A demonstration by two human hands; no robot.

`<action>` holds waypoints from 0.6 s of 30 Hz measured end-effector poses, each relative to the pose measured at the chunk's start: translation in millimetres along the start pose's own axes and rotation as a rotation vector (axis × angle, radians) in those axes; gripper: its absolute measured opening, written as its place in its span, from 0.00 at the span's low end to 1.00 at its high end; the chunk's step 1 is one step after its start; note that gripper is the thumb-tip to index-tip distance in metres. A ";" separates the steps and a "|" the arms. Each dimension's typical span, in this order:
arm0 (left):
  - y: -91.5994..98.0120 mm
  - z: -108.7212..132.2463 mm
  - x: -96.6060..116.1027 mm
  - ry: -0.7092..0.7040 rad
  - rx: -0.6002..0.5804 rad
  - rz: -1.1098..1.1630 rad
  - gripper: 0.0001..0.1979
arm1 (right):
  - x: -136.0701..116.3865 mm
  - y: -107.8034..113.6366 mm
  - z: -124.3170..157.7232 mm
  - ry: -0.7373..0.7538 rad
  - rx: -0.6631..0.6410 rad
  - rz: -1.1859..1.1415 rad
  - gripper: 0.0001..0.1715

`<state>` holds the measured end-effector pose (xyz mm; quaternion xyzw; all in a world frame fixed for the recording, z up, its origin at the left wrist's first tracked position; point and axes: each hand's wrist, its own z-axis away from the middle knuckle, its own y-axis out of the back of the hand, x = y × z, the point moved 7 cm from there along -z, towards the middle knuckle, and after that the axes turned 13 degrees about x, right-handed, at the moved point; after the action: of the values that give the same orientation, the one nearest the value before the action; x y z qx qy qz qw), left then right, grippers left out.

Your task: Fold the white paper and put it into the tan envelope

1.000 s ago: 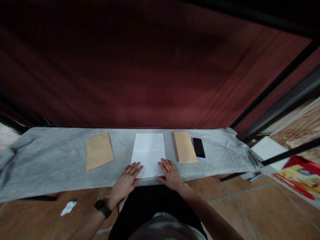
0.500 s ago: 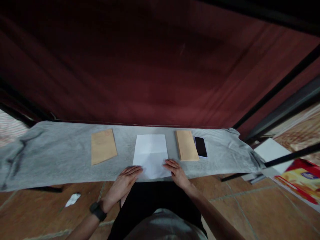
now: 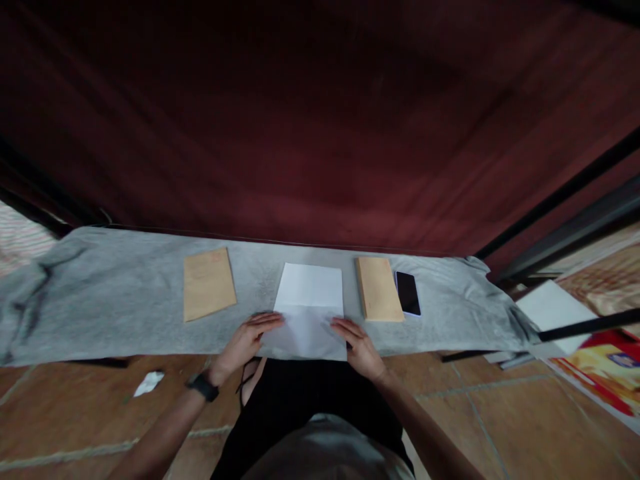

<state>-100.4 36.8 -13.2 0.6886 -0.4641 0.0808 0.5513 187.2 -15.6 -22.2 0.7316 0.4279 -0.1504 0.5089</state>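
A creased white sheet of paper lies in the middle of a grey cloth on a low surface. My left hand, with a black watch on its wrist, grips the sheet's near left corner. My right hand grips the near right corner. The near half of the sheet looks raised off the cloth and shaded. One brown envelope lies to the left of the sheet. A second brown envelope lies to its right, with a black phone beside it.
A dark red wall rises right behind the cloth. A crumpled white scrap lies on the tiled floor at the left. At the right are a white sheet, a black bar and a colourful box.
My hands lay flat on the sheet's near edge a second ago; now the fingers curl round its near corners and the near half has lifted. The view has shifted slightly.
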 end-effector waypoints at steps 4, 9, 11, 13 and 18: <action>-3.7 10.3 -3.1 -0.044 -0.016 -0.055 0.29 | 1.8 -4.5 -3.3 0.040 -0.065 0.067 0.47; -3.3 14.5 -2.0 -0.081 -0.031 -0.151 0.24 | 5.8 -10.7 -2.3 0.072 -0.117 0.103 0.42; -6.4 10.1 4.0 -0.099 -0.072 -0.206 0.27 | 5.3 -12.4 -2.9 0.087 -0.144 0.162 0.44; -12.4 5.1 11.7 -0.130 -0.146 -0.230 0.30 | 3.9 -15.1 -3.7 0.105 -0.204 0.230 0.47; -18.3 -0.9 12.8 -0.136 -0.256 -0.167 0.30 | 0.1 -18.1 -4.4 0.145 -0.325 0.231 0.46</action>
<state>-79.7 29.8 -17.4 0.6527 -0.4480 -0.0719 0.6067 172.2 -9.6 -31.5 0.6931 0.3952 0.0329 0.6020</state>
